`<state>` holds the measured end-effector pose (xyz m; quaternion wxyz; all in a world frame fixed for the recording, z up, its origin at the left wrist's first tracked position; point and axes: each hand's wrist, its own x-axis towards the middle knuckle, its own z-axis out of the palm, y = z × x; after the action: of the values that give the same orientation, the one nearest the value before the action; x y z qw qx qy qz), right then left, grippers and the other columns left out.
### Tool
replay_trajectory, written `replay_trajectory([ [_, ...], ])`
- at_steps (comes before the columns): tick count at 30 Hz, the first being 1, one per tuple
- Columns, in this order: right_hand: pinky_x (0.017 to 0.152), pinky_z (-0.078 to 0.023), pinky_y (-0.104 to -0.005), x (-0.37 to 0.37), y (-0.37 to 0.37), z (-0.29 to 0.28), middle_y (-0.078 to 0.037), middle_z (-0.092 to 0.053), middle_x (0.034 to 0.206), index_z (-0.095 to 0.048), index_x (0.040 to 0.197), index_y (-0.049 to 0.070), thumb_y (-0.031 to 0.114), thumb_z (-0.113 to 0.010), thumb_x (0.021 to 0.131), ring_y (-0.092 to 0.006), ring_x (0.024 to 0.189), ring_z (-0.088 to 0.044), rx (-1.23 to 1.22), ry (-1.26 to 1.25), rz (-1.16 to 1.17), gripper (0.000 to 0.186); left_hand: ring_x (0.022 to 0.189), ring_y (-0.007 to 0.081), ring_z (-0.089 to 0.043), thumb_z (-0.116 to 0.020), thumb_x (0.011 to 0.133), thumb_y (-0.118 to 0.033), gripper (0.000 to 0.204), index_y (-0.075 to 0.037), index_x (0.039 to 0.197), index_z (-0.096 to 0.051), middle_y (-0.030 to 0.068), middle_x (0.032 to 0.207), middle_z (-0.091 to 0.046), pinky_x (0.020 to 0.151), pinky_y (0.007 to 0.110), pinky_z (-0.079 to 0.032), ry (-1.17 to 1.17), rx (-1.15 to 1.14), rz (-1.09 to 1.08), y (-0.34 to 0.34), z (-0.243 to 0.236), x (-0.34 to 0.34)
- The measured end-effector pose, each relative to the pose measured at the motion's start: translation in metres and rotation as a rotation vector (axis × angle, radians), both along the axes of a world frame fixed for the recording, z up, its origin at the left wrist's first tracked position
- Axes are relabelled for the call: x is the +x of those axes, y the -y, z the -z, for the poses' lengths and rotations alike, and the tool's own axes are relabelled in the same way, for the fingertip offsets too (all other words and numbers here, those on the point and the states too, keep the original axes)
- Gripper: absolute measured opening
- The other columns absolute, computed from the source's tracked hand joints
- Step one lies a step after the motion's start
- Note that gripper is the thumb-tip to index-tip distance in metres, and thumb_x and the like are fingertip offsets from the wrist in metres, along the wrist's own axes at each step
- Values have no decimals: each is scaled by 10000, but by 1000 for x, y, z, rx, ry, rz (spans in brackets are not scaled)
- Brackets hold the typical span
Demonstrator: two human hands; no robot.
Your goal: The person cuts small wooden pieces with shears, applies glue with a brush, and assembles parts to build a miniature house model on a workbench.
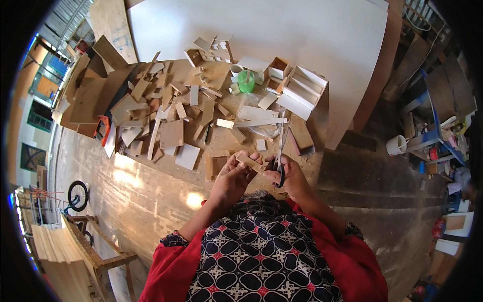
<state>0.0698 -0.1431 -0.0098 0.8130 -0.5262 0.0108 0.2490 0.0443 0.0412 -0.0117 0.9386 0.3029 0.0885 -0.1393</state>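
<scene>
My left hand is closed around a small, pale wooden piece, pinching it between thumb and fingers in front of my chest. A pair of scissors with black handles is held in my right hand, its blades pointing away from me. The right fingertips come close to the near end of the wooden piece; I cannot tell if they touch it. Just beyond my left hand lies an open wooden frame. A small white block sits on the worktable beyond both hands.
Many wood offcuts are heaped on the left of the table. Toward the back stand a green container, a white cup and a white compartment box. A saw with an orange handle rests at the left edge.
</scene>
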Motion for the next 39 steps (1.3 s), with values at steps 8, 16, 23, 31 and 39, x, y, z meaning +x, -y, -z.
replay_trajectory([
  [8, 642, -446, -194, 13, 5, 4, 22, -587, 787, -587, 1020, 58, 15, -743, 761, -45, 723, -549, -259, 227, -140, 305, 911, 168, -640, -587, 915, -88, 137, -50, 1046, -575, 82, 996, -668, 824, 283, -492, 98, 655, 144, -7, -11, -2],
  [16, 595, -467, -269, 7, 31, -30, -46, -606, 731, -619, 1001, 23, 279, -816, 720, -117, 647, -583, -626, 560, -350, 428, 738, 127, -588, -621, 909, -134, 155, -29, 1022, -627, 57, 850, -651, 693, 262, -488, 44, 237, 84, -17, -5, -5],
  [23, 688, -514, -384, -9, 32, -42, -137, -647, 831, -647, 1022, 34, 508, -817, 619, -303, 767, -652, -910, 936, -270, 645, 752, 145, -591, -601, 912, -105, 141, -29, 1030, -619, 76, 845, -648, 715, 269, -486, 79, 215, 76, -12, -2, -6],
  [31, 666, -511, -376, -11, 29, -33, -117, -625, 812, -648, 1036, 60, 493, -845, 581, -289, 742, -647, -759, 936, -186, 658, 706, 158, -597, -597, 905, -100, 148, -30, 1030, -633, 83, 817, -650, 658, 268, -481, 36, 151, 122, -13, -7, -7],
  [39, 624, -497, -382, -12, 27, -36, -88, -585, 793, -651, 1064, 121, 495, -840, 584, -275, 698, -626, -844, 990, -179, 637, 593, 177, -560, -579, 837, -88, 176, -22, 995, -623, 84, 724, -612, 554, 264, -453, -42, 28, 213, -17, 1, -10],
])
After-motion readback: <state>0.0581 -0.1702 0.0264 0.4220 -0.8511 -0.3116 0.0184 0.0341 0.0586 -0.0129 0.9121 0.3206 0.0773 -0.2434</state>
